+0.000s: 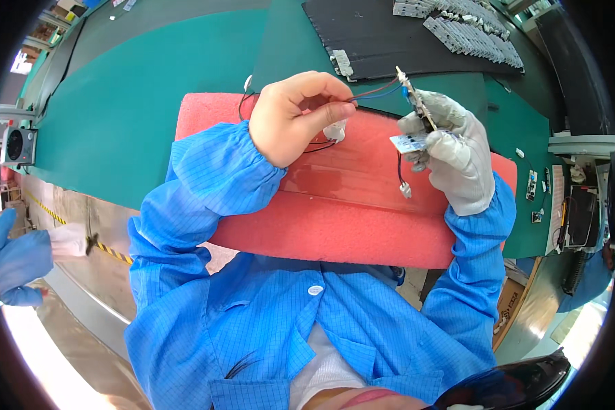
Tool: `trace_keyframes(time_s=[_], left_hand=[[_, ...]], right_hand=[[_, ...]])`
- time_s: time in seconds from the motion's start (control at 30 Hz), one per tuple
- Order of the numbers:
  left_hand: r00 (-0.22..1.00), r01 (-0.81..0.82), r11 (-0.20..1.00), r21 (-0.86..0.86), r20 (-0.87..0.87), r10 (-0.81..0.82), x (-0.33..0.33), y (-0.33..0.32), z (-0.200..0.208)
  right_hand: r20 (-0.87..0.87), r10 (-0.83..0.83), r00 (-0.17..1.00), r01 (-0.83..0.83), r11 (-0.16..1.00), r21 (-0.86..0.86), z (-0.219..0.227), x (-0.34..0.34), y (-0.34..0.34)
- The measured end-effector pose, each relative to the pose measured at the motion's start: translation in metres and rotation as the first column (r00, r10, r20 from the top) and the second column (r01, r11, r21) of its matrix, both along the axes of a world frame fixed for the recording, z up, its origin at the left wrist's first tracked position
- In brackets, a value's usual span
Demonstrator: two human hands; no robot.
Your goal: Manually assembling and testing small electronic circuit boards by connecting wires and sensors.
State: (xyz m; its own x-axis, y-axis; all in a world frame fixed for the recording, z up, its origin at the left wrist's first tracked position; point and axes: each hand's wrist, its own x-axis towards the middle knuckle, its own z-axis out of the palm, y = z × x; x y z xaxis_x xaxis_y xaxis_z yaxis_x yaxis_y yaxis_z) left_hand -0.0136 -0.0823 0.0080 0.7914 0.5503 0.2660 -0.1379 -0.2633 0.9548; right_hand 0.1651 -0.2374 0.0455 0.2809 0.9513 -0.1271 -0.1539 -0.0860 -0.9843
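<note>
My bare left hand (297,116) pinches thin red and blue wires (377,91) between thumb and forefinger. These run right to a narrow circuit board (418,101), held on edge in my right hand (454,147), which wears a white glove. A small white-and-blue board (408,143) also sits at the right fingers; whether it joins the circuit board I cannot tell. Below it a white plug (405,190) dangles on a short dark lead. Both hands are above a red foam pad (335,232). Under my left hand lies a white part (335,131) with dark wires, partly hidden.
Rows of light-coloured boards (475,42) lie on a black mat (369,34) at the back right. One white piece (342,63) rests at its near edge. Small boards (531,184) lie right. A grey fan-like device (18,146) and another person's sleeve (20,256) appear left.
</note>
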Motion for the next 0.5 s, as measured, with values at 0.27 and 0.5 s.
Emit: trace_keyframes(time_s=[0.27, 0.5], left_hand=[[1.000, -0.017, 0.988, 0.156, -0.003, 0.017, -0.007, -0.003, -0.002], [0.999, -0.026, 0.994, 0.102, 0.029, 0.023, -0.012, -0.005, -0.006]], right_hand=[[0.169, -0.187, 0.968, 0.150, 0.965, 0.214, 0.000, -0.001, -0.006], [0.260, -0.147, 0.954, 0.102, 0.979, 0.179, 0.003, -0.005, -0.005]])
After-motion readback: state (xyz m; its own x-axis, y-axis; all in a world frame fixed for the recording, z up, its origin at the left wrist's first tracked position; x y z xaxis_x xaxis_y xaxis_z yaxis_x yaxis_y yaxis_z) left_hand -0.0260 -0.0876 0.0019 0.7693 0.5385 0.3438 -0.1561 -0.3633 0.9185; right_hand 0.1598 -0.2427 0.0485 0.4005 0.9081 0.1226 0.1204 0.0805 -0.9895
